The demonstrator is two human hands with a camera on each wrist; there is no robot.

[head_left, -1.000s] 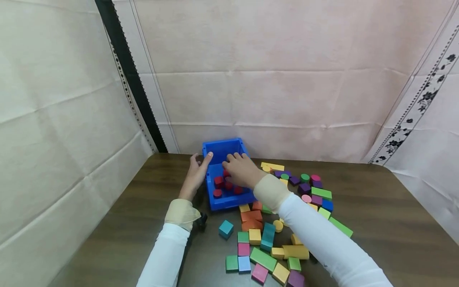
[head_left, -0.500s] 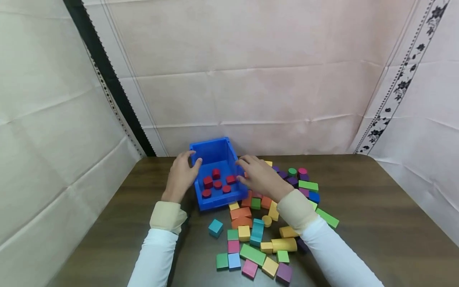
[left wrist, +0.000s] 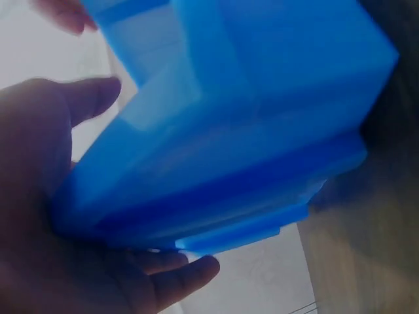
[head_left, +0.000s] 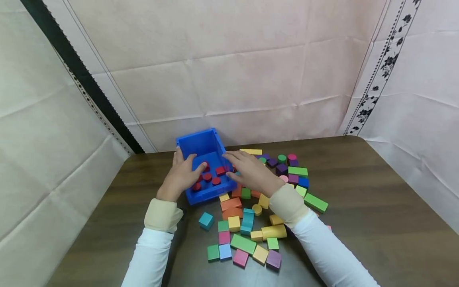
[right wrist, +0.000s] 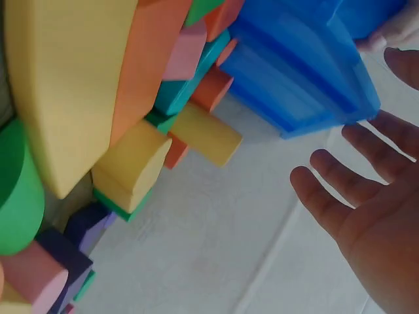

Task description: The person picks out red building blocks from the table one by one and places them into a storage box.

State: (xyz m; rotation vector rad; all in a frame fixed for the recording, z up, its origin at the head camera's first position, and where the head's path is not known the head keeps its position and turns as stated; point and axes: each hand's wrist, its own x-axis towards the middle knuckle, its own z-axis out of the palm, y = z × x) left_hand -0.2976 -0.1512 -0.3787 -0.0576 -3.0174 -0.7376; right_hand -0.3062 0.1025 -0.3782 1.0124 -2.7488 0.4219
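Observation:
A blue plastic bin (head_left: pixel 197 143) stands near the table's back edge, with several red blocks (head_left: pixel 207 177) on its floor. My left hand (head_left: pixel 179 177) is at the bin's left side, fingers along the outside and thumb over the rim. In the left wrist view, the bin's wall (left wrist: pixel 262 118) lies between the spread thumb and fingers, which do not close on it. My right hand (head_left: pixel 254 173) hovers at the right rim, fingers extended. The right wrist view shows this hand (right wrist: pixel 376 216) with nothing in it, fingertips close to the bin (right wrist: pixel 281 85); contact is unclear.
Many coloured blocks lie right and in front of the bin, including a green bar (head_left: pixel 315 202) and a yellow cylinder (head_left: pixel 274 232). A teal cube (head_left: pixel 206 220) sits apart before the bin. Pale cloth (head_left: pixel 233 79) hangs behind the wooden table (head_left: pixel 358 191).
My right hand has come out from over the bin's inside to its right rim, uncovering the red blocks. My left thumb has lowered over the left rim. The head view has shifted right.

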